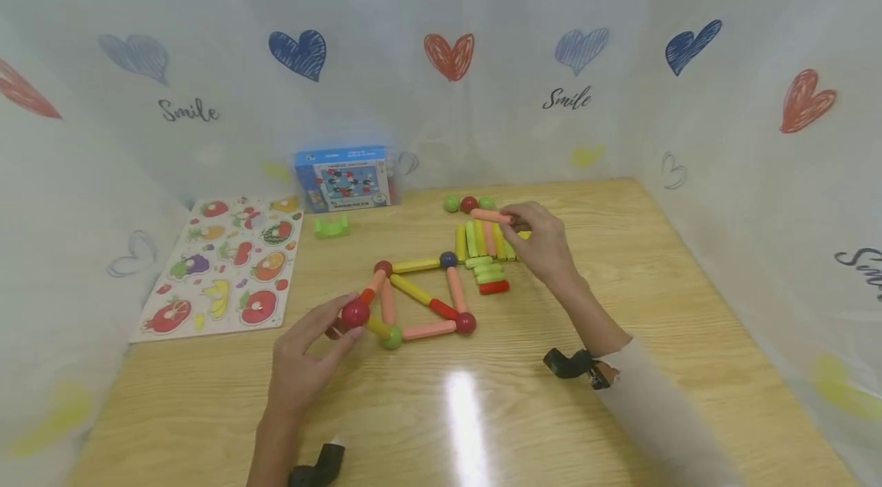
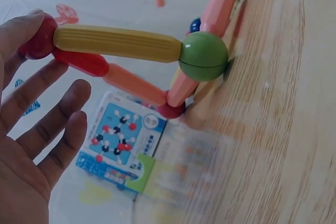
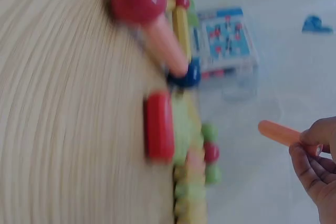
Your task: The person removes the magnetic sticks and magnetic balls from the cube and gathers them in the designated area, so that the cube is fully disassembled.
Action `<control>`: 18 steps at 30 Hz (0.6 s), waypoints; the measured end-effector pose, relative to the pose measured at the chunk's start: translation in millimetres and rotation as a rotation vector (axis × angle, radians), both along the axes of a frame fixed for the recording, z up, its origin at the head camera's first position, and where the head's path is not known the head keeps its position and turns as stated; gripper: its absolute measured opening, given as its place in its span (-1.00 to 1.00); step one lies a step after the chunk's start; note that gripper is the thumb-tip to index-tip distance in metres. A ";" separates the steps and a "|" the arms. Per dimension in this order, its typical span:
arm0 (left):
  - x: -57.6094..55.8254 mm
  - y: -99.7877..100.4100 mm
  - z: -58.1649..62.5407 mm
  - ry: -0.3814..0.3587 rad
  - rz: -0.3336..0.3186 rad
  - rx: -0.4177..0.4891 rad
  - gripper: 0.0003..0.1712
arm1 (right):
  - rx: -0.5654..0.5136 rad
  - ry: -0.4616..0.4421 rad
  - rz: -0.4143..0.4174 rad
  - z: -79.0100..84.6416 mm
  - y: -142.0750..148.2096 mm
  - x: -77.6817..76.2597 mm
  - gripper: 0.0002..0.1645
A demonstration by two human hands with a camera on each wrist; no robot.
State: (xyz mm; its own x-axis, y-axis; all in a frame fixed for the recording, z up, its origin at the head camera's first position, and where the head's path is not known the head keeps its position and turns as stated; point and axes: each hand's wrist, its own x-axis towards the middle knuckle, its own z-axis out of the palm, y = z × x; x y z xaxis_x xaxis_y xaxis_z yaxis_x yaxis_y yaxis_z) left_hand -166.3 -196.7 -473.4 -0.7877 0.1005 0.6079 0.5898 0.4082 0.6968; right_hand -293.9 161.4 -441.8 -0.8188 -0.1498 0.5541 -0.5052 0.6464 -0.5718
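The left hand (image 1: 310,345) pinched a red ball (image 1: 355,313), the raised corner of the ball-and-stick frame (image 1: 415,292), between thumb and fingertips; a light, steady grip probably served best, since a tug could have parted the joints. The frame's remainder stood on the table (image 1: 386,410) between the hands, nearer the left. The right hand (image 1: 543,243) held a peach stick (image 1: 491,217) by one end, above the loose sticks (image 1: 480,240), apparently leaving its far tip free for aiming.

The head view looks forward and down over the tabletop (image 1: 524,418); both wrist views, tipped sideways, look close past left fingers (image 2: 55,116) and right fingers (image 3: 304,169); all share the box (image 1: 351,184).
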 end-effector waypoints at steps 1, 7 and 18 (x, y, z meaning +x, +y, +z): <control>0.9 1.3 3.5 0.004 0.003 -0.002 -0.33 | 0.010 0.004 -0.037 -1.5 11.7 0.1 -0.75; 6.8 6.9 18.9 0.000 0.006 0.007 -0.36 | 0.074 -0.007 -0.213 -16.1 68.2 -1.4 -0.76; 1.9 0.7 0.7 0.003 -0.010 0.017 -0.31 | 0.151 -0.370 -0.274 -45.9 98.6 -2.7 -0.69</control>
